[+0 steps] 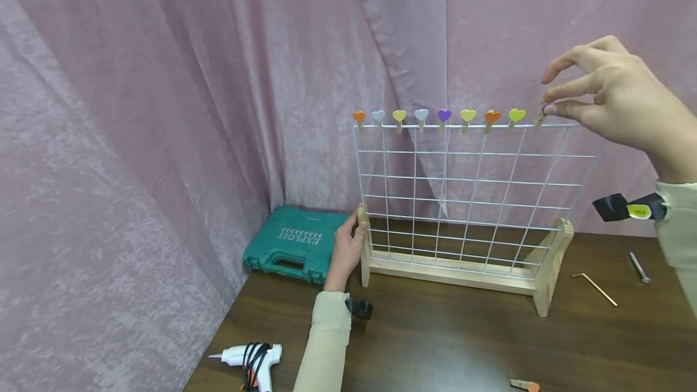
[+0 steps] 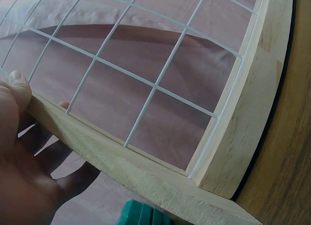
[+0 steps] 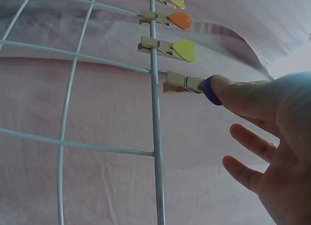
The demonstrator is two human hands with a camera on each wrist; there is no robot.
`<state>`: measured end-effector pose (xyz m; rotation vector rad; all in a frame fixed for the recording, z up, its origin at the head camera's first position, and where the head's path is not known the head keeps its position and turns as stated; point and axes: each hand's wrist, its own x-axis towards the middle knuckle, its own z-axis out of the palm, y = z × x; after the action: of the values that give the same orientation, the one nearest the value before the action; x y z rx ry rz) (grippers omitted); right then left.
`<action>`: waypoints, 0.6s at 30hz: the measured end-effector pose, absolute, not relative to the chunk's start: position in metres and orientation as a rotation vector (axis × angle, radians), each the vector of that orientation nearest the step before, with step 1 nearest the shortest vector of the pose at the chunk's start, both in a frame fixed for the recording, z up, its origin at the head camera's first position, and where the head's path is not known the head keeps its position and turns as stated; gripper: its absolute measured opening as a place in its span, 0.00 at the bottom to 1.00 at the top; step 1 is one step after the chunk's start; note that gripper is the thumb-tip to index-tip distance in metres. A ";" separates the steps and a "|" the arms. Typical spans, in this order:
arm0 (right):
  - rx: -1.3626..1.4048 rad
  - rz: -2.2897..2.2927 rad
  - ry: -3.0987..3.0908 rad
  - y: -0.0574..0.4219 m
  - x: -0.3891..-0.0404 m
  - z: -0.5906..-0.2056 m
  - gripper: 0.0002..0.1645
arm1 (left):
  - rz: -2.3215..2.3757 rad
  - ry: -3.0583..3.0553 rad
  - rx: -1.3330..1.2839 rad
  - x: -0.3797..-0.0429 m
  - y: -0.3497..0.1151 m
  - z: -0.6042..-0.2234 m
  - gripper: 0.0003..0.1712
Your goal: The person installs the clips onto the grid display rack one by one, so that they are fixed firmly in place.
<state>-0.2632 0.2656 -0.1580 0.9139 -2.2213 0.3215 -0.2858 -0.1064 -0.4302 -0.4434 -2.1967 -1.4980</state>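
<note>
My right hand (image 1: 621,95) pinches a small wooden clothespin with a purple heart (image 3: 211,90) between thumb and index finger. In the right wrist view the clothespin's wooden tip points at the top wire, a small gap short of it. A white wire grid (image 1: 446,178) stands upright in a wooden base (image 1: 452,276). Along its top wire sits a row of heart clothespins, among them an orange one (image 1: 492,117) and a yellow-green one (image 1: 517,115) nearest my right hand. My left hand (image 1: 348,247) holds the base's left wooden upright (image 2: 104,149), thumb on one side and fingers behind.
A green tool case (image 1: 296,238) lies behind my left hand. At the front left is a white glue gun (image 1: 267,359) with its cord wrapped. An orange clothespin (image 1: 525,385) lies at the front edge. A hex key (image 1: 598,289) and a bolt-like metal piece (image 1: 639,268) lie right.
</note>
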 end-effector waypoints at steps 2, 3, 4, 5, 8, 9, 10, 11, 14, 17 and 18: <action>0.915 0.318 -2.237 0.266 -0.264 -0.158 0.13 | -1.502 -2.196 -0.435 -0.285 -0.106 -0.431 0.24; 0.916 0.315 -2.241 0.266 -0.265 -0.158 0.13 | -1.503 -2.197 -0.433 -0.286 -0.106 -0.431 0.24; 0.915 0.310 -2.245 0.266 -0.266 -0.158 0.13 | -1.504 -2.199 -0.431 -0.286 -0.106 -0.431 0.24; 0.912 0.311 -2.250 0.266 -0.266 -0.158 0.13 | -1.505 -2.200 -0.432 -0.286 -0.106 -0.431 0.24; 0.888 0.318 -2.275 0.267 -0.268 -0.159 0.11 | -1.510 -2.202 -0.443 -0.287 -0.106 -0.432 0.24; 0.880 0.317 -2.285 0.267 -0.268 -0.159 0.11 | -1.510 -2.203 -0.445 -0.287 -0.106 -0.432 0.24; 0.874 0.317 -2.293 0.267 -0.268 -0.159 0.11 | -1.513 -2.203 -0.446 -0.288 -0.106 -0.432 0.24; 0.864 0.318 -2.304 0.268 -0.268 -0.160 0.10 | -1.517 -2.204 -0.448 -0.288 -0.106 -0.433 0.24; 0.862 0.305 -2.313 0.268 -0.268 -0.161 0.10 | -1.534 -2.206 -0.450 -0.288 -0.106 -0.433 0.24; 0.871 0.311 -2.305 0.269 -0.269 -0.162 0.10 | -1.545 -2.208 -0.451 -0.287 -0.105 -0.432 0.24; 0.874 0.312 -2.305 0.270 -0.269 -0.163 0.09 | -1.548 -2.210 -0.450 -0.286 -0.105 -0.431 0.23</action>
<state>-0.2693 0.2695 -0.1627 0.8737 -2.3050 0.3122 -0.2865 -0.1050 -0.4311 -0.4502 -2.2105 -1.5476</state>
